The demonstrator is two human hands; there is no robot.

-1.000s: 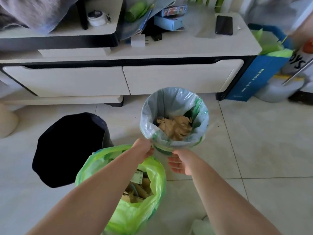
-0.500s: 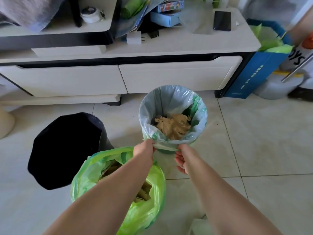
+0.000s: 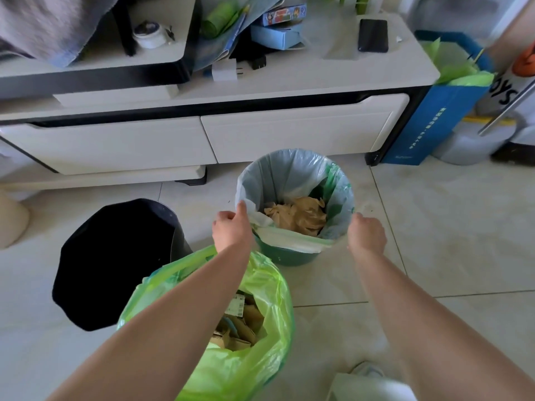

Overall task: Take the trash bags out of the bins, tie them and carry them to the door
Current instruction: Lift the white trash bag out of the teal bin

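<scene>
A small green bin (image 3: 289,254) stands on the floor, lined with a pale translucent trash bag (image 3: 278,175) holding crumpled brown paper (image 3: 298,217). My left hand (image 3: 231,230) pinches the bag's rim at the bin's left side. My right hand (image 3: 366,234) is closed at the right side of the rim, on a thin edge of the bag. The near rim of the bag is peeled off the bin edge. A bright green trash bag (image 3: 260,337), open and full of cardboard scraps, sits on the floor under my left forearm. An empty black bin (image 3: 115,256) stands to its left.
A low white cabinet (image 3: 289,134) with drawers runs behind the bins, its top cluttered with boxes, a phone (image 3: 373,34) and chargers. A blue paper bag (image 3: 428,123) with green plastic stands at the cabinet's right end. Tiled floor lies to the right.
Both hands moved apart from the near rim of the lined bin to its left and right sides, pulling the bag's edge up off the bin.
</scene>
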